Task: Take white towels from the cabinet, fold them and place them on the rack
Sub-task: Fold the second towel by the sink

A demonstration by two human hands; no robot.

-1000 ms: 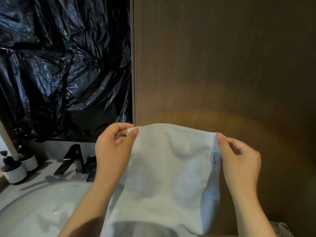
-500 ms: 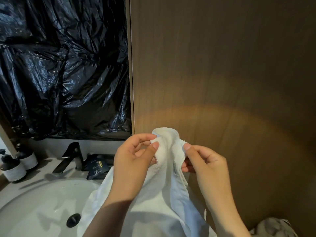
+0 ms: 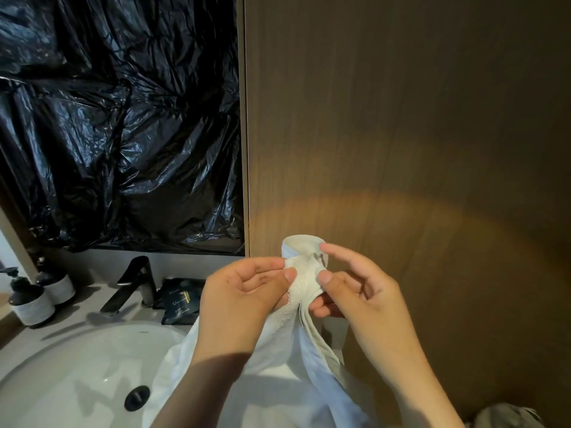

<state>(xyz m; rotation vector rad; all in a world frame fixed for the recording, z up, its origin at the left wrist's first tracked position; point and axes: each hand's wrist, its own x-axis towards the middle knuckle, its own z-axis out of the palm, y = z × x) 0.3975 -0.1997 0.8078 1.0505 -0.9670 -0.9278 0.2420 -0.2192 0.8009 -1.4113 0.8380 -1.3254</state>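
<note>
The white towel hangs at lower centre of the frame, its top edge gathered into a small loop between both hands. The left hand pinches the gathered edge between thumb and forefinger. The right hand grips the same edge from the other side with thumb and curled lower fingers; its forefinger lies extended over the loop. The cloth drapes over the right rim of the white sink at lower left. A black faucet stands behind the sink. A brown wooden panel fills the right side; crumpled black plastic sheet fills the upper left.
</note>
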